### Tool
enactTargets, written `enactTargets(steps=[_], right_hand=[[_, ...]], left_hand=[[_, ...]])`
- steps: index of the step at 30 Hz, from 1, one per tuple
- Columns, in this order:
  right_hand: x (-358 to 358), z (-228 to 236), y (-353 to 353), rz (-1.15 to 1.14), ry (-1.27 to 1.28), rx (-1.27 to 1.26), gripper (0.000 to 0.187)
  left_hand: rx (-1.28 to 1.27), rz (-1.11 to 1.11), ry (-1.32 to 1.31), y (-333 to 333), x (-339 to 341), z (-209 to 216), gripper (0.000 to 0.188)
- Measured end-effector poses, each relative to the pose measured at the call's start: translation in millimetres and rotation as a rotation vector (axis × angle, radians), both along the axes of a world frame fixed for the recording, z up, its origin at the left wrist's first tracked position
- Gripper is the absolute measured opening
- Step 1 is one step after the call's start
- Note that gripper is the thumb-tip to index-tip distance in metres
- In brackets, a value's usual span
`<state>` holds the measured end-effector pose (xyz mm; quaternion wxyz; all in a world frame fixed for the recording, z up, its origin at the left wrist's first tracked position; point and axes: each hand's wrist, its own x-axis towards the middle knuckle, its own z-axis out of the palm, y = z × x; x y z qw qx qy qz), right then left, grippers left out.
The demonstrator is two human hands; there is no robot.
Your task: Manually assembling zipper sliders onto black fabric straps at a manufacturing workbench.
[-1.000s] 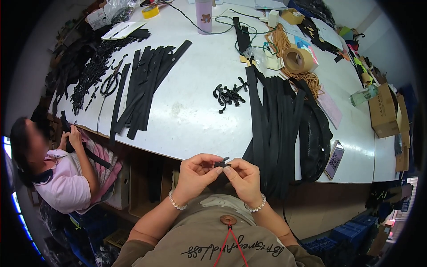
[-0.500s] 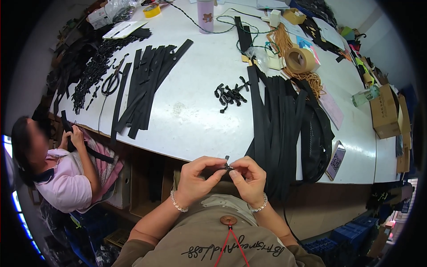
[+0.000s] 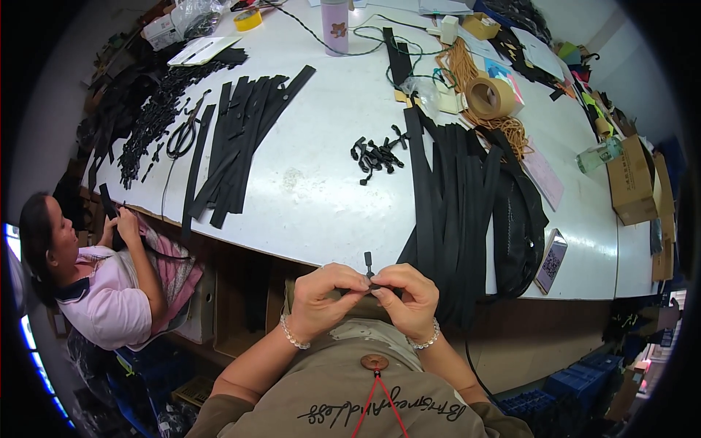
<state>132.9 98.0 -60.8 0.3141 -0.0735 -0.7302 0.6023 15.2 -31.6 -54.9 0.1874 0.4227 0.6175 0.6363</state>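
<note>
At the far left a seated co-worker (image 3: 95,292) in a pink top works with both hands on a black strap at the counter's edge. On the white counter (image 3: 314,197) above lie a heap of small black parts (image 3: 153,117), a pair of scissors (image 3: 182,135) and a fan of flat black strips (image 3: 244,139). Below the counter's near edge, the person's left hand (image 3: 321,299) is closed, its fingertips pinching a small black zipper pull (image 3: 369,264) whose tab stands upright just above the fingers. The right hand (image 3: 409,299) is closed too, gripping the same piece from the other side, so both hands touch. Above them sits a small cluster of black pulls (image 3: 376,155). Right of the hands, long black zipper strips (image 3: 453,204) hang over the counter's edge, with a tape roll (image 3: 493,97), a phone (image 3: 551,260) and a cardboard box (image 3: 631,181) farther right.
</note>
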Motion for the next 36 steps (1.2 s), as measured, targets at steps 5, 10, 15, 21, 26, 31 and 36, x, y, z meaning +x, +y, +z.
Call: enactTargets(steps=[5,10,15,21,26,31,36], right_hand=[[3,-4,-12,0.020,-0.041,-0.466,0.014],[1,-10,-18,-0.014,0.000,-0.561,0.013],[-2,-8,-14,-0.017,-0.024,-0.526,0.014],[0,-9,-15,-0.016,-0.072,-0.516,0.015],[-1,-13,-24,-0.087,0.001,-0.769,0.015],[-1,-15,-26,-0.097,0.017,-0.969,0.016],[-2,-17,-28,-0.122,0.006,-1.020,0.016]], left_hand=[[-0.003,-0.021,-0.006,1,1,-1,0.018],[-0.084,0.005,-0.217,4,9,0,0.013],[-0.245,-0.004,-0.401,3,11,-4,0.011],[-0.267,0.018,-0.499,4,14,-4,0.011],[-0.171,0.033,-0.434,8,15,-7,0.009],[-0.175,0.049,-0.460,10,17,-5,0.008],[-0.211,0.076,-0.553,10,19,-4,0.007]])
